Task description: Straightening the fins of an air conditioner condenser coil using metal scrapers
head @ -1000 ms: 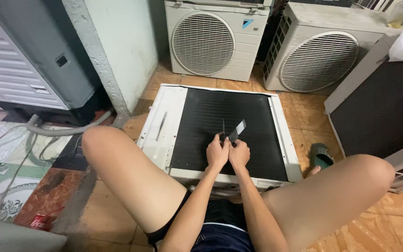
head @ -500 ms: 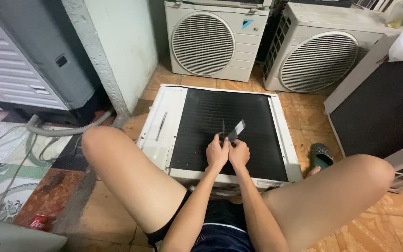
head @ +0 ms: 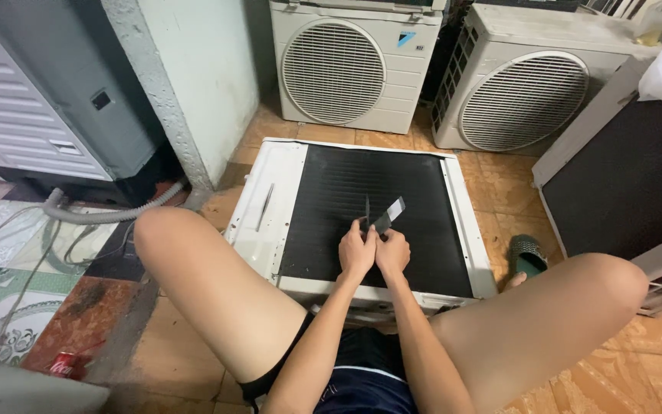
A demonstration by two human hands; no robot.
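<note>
While I'm sitting on the floor with my knees spread, both hands are together at the middle of the frame, over the black fin coil point(head: 392, 222) of the AC unit point(head: 270, 207) lying flat in front of me. My left hand point(head: 357, 253) and right hand point(head: 392, 253) are touching each other, both closed around a small fin comb point(head: 389, 213), its grey blade poking up and to the right from my fingers. A thin dark bit sticks straight up just left of it; can't tell if that's part of the same tool.

Compared with a second ago, basically nothing has moved: hands on the same spot of the coil, tool at the same angle. So I'd say I'm working slowly on this one patch of fins, not sweeping across.

Two more outdoor units point(head: 339, 69) stand upright at the top of the frame, a grey hose point(head: 101, 215) lies at the left, and a green sandal point(head: 526, 253) sits just right of the unit.
</note>
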